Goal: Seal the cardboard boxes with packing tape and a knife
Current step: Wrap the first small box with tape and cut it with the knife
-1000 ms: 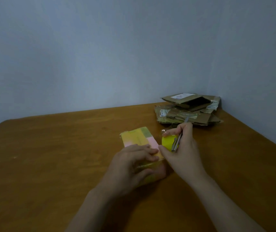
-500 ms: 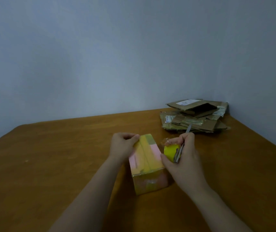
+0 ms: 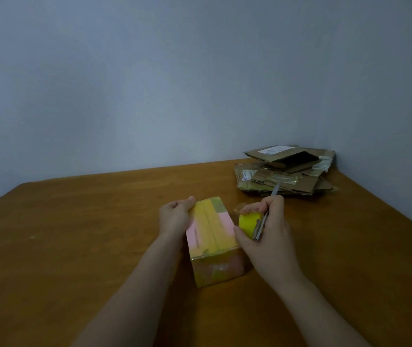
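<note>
Obs: left hand (image 3: 174, 217), fingers (image 3: 189, 202) curled over the far top edge of one taped box (image 3: 212, 236), mid-tabletop (image 3: 74, 234). Right hand (image 3: 273, 237) grips one yellow tape roll (image 3: 248, 222) plus one knife (image 3: 262, 224), beside the box. One flattened-cardboard stack (image 3: 287, 175), far right corner.

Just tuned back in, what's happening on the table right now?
A person is working on a small pink-and-yellow box on the wooden table. The left hand grips the box's far left edge; the right hand, beside the box's right side, holds a yellow tape roll and a knife together. A pile of flattened cardboard lies at the table's far right corner.
</note>
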